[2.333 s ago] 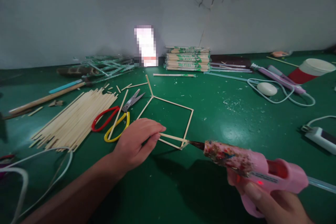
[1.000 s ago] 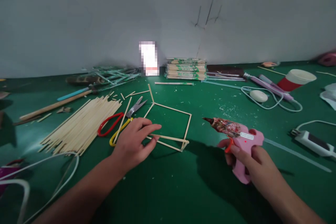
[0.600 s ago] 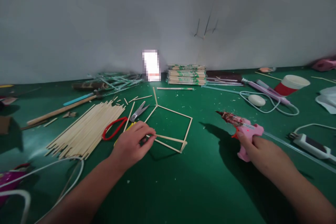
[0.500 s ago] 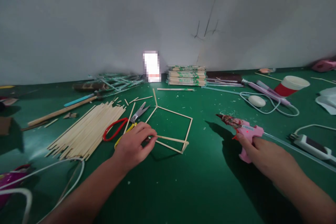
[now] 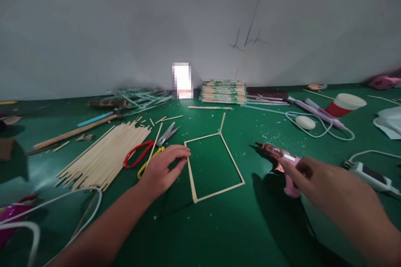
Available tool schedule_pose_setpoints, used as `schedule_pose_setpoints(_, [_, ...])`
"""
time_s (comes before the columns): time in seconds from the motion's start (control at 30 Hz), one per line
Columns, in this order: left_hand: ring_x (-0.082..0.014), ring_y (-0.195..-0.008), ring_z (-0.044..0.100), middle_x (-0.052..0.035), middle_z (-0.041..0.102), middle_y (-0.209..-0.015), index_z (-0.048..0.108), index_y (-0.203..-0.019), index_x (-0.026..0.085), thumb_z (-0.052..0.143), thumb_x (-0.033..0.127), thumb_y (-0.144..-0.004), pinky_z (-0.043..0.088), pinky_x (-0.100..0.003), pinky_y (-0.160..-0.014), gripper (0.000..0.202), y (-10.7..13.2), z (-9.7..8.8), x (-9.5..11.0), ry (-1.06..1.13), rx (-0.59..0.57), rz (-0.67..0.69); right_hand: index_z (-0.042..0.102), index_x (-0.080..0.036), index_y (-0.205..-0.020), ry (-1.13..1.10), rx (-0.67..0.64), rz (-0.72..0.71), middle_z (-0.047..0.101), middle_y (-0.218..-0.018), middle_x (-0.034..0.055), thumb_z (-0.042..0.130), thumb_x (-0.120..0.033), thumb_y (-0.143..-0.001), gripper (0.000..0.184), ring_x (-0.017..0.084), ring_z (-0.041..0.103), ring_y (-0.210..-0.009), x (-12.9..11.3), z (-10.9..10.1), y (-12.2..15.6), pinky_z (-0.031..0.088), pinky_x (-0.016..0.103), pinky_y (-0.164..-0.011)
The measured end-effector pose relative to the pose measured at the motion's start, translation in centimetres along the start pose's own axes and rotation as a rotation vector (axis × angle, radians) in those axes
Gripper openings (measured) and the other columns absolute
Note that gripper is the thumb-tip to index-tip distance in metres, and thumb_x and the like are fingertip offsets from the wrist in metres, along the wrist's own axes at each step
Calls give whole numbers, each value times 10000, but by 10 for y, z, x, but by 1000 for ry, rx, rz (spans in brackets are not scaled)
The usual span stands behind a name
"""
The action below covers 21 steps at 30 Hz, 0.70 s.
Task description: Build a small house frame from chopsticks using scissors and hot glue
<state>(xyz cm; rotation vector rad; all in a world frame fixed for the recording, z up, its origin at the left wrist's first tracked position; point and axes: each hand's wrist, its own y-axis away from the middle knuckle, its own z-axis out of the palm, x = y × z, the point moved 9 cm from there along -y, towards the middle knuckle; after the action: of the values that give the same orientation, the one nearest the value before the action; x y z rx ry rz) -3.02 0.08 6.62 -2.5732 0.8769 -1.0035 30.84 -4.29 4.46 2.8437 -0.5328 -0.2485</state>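
Two hands flank thin wooden stick frame, rectangular w/ tail, flat on green mat: L hand relaxed, fingertips at left corner; R hand blurred over pink glue gun, grip unclear.

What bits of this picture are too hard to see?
Head view: right hand is blurred; cannot tell whether it grips the glue gun, whose handle it covers.
Head view: a pixelated patch hides whatever is by the wall.
Head view: the pink thing is cut off by the left edge.
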Motion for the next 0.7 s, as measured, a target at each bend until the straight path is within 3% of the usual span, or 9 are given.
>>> schedule_pose_setpoints(0.1, [-186, -1090, 585, -83, 623, -1173, 613, -1094, 198, 500, 158, -863, 490, -364, -939, 260, 1, 0, -10, 77, -3, -74, 649, -254, -810, -120, 129, -162, 677, -701, 51, 387, -647, -807, 473, 225, 613, -586, -34, -24, 7, 386, 314, -483])
schedule_pose_setpoints(0.27, [-188, -1200, 519, -81, 564, -1287, 578, -1172, 194, 442, 152, -880, 412, -388, -1037, 324, 2, 2, -14, 89, -17, -85, 626, -217, -1047, -202, 123, -356, 690, -932, 74, 476, -558, -809, 442, 232, 638, -766, -83, -32, -14, 427, 293, -540])
schedule_pose_setpoints(0.33, [-188, -1125, 570, -77, 624, -1191, 595, -1142, 185, 445, 175, -881, 449, -374, -990, 301, 1, -10, -16, 18, 53, -116, 586, -201, -1148, -207, 126, -372, 680, -1013, 78, 509, -518, -804, 474, 228, 638, -791, -95, -32, -31, 438, 299, -585])
schedule_pose_setpoints(0.43, [-188, -934, 637, -57, 680, -1011, 627, -1073, 184, 478, 242, -869, 508, -333, -847, 259, 2, -43, -23, -172, 188, -218, 507, -183, -1275, -254, 105, -422, 663, -1081, 87, 544, -455, -799, 550, 204, 632, -772, -114, -28, -55, 444, 295, -625])
schedule_pose_setpoints(0.57, [-213, -854, 639, -47, 684, -995, 655, -1010, 207, 508, 315, -841, 495, -338, -761, 249, 6, -77, -33, -486, 192, -351, 516, -204, -1280, -268, 45, -480, 688, -992, 52, 550, -387, -797, 518, 165, 618, -703, -136, -15, -81, 427, 262, -593])
schedule_pose_setpoints(0.7, [-197, -822, 640, -46, 689, -952, 654, -982, 193, 474, 330, -861, 485, -307, -722, 257, 5, -75, -36, -524, 177, -316, 698, -207, -996, -192, -3, -499, 709, -879, 41, 615, -326, -731, 302, 164, 618, -692, -148, 5, -98, 405, 243, -565])
